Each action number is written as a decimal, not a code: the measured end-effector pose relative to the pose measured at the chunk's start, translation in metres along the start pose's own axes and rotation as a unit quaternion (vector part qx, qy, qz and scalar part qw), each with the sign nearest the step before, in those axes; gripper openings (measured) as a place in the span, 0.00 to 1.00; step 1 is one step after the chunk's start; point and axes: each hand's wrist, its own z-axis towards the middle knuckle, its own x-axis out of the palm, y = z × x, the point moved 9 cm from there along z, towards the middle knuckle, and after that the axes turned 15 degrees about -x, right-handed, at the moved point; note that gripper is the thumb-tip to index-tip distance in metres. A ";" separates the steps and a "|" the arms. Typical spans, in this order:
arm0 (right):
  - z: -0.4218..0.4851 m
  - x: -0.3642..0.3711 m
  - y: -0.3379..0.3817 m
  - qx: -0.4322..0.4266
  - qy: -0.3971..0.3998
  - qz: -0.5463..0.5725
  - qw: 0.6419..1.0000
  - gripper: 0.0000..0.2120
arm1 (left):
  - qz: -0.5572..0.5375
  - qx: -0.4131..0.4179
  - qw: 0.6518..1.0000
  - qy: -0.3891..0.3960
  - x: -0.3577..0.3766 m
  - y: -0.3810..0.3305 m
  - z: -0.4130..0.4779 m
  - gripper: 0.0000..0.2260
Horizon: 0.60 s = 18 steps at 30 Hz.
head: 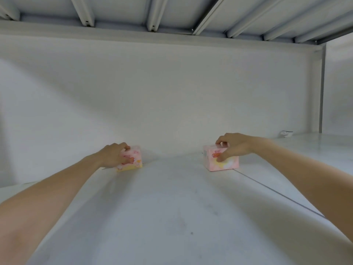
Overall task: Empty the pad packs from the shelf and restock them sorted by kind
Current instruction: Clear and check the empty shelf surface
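We are looking deep into a white shelf [172, 207], both bare arms reaching in from the lower corners of the frame toward the back wall [172, 88].

Left of centre, the left hand [112, 156] grips a small pink pad pack [134, 159]. Its fingers curl over the top edge and the thumb side presses the near face. This left pack sits on the shelf floor with a yellow band along its bottom edge, close to the back wall. We cannot tell whether it touches the wall.

Right of centre, the right hand [234, 147] holds a second pink pack [222, 162]. The fingertips hook over its top and the thumb presses the front face, where there is a red mark above a pale yellow patch. This right pack also rests on the shelf floor. It stands upright with one corner turned toward us, so we see two faces.

The two packs stand well apart, with bare shelf between them. The print on both is too blurred to read.

A thin dark seam [277, 196] runs diagonally across the shelf floor from the right pack toward the lower right. At the far right a grey upright post [322, 88] closes off the bay. Near its foot lies a small white object [286, 133], too small for us to identify. Across the top of the frame runs the ribbed metal underside of the shelf above [172, 10].
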 end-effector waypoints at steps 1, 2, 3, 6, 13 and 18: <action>-0.003 -0.001 0.005 -0.002 0.000 0.003 1.000 0.28 | -0.008 0.001 1.000 0.008 -0.001 0.001 -0.005 0.30; -0.006 -0.002 0.010 -0.004 0.001 0.008 1.000 0.27 | -0.018 0.004 1.000 0.012 -0.002 0.003 -0.009 0.29; -0.010 -0.003 0.016 -0.006 0.002 0.012 1.000 0.27 | -0.027 0.008 1.000 0.014 -0.005 0.004 -0.014 0.28; -0.022 -0.004 0.034 -0.010 0.004 0.028 1.000 0.28 | -0.046 0.018 0.998 0.030 -0.011 0.006 -0.030 0.25; -0.056 0.007 0.085 -0.010 0.010 0.217 0.976 0.28 | -0.070 0.024 0.996 0.051 -0.029 0.016 -0.076 0.34; -0.085 0.002 0.125 -0.017 -0.031 0.245 0.969 0.25 | -0.112 0.038 0.992 0.032 -0.048 0.024 -0.122 0.32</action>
